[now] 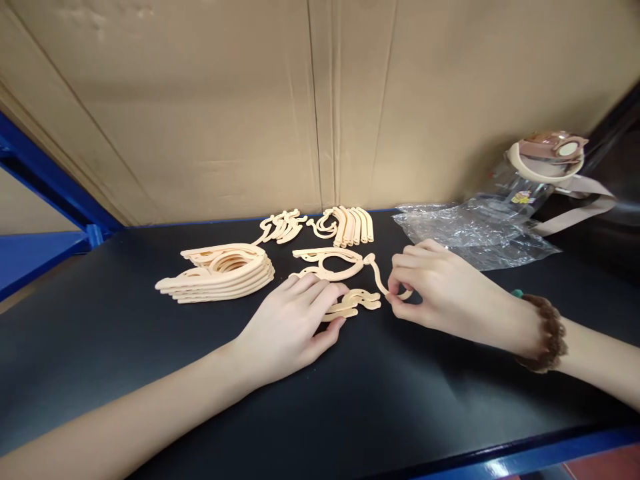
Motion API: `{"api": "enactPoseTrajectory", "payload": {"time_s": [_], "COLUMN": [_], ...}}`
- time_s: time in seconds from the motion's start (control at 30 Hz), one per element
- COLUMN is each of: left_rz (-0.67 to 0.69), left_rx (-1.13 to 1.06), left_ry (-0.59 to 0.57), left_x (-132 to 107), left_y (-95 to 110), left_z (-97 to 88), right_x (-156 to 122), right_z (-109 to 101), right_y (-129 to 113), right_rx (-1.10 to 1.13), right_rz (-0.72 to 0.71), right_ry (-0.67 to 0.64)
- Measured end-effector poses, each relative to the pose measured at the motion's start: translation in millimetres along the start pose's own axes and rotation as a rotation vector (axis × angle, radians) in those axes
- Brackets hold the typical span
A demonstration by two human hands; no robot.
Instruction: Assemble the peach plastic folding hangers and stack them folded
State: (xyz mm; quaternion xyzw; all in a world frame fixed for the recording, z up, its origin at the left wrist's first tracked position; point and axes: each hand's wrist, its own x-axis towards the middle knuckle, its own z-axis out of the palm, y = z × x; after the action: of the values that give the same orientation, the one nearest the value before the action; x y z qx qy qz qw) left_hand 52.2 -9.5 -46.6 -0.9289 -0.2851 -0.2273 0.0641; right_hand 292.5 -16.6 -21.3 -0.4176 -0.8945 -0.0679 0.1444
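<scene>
Beige plastic folding-hanger parts lie about a black tabletop. My left hand (290, 320) is closed around a pair of curved hanger pieces (367, 298), low over the surface; its fingers cover part of them. Between thumb and fingertips, my right hand (433, 283) pinches the curved end of a hanger hook (379, 275). The hook's other end meets a hanger body (345, 268) with a round opening, lying just beyond my left hand. Whether hook and body are joined I cannot tell. To the left is a stack of hanger bodies (225, 283).
At the back are a small pile of hooks (284, 227) and a row of curved arm pieces (356, 227). Crumpled clear plastic bags (465, 233) and a clear bottle (545, 167) with a strap are at the back right. A cardboard wall (225, 113) rises behind the black tabletop (125, 320).
</scene>
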Motion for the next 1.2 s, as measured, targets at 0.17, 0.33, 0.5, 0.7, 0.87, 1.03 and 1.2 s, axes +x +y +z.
{"api": "enactPoseTrajectory", "payload": {"time_s": [0.17, 0.33, 0.5, 0.7, 0.87, 1.03, 1.2], "left_rz": [0.027, 0.024, 0.007, 0.005, 0.0, -0.002, 0.001], "left_rx": [0.016, 0.027, 0.013, -0.002, -0.012, -0.014, -0.015], "left_ry": [0.008, -0.016, -0.032, -0.036, -0.044, -0.045, -0.046], "left_x": [1.4, 1.5, 3.1, 4.8, 5.0, 5.3, 5.8], "left_y": [2.1, 1.8, 2.5, 3.4, 2.1, 1.2, 1.0], "left_z": [-0.6, -1.5, -1.2, -1.0, 1.2, 1.0, 0.2], "right_x": [-7.8, -13.2, -15.1, -15.9, -16.4, -15.1, -14.2], "right_z": [-3.0, -4.7, -5.9, -6.1, -7.8, -6.9, -8.8], "right_y": [-6.3, -8.4, -9.6, -8.2, -7.2, -6.1, -3.5], "right_rx": [-0.072, -0.073, -0.063, -0.045, -0.038, -0.017, 0.02], "right_rz": [0.015, 0.028, 0.021, -0.007, -0.034, -0.073, -0.098], "right_ry": [-0.104, -0.154, -0.175, -0.17, -0.18, -0.188, -0.195]}}
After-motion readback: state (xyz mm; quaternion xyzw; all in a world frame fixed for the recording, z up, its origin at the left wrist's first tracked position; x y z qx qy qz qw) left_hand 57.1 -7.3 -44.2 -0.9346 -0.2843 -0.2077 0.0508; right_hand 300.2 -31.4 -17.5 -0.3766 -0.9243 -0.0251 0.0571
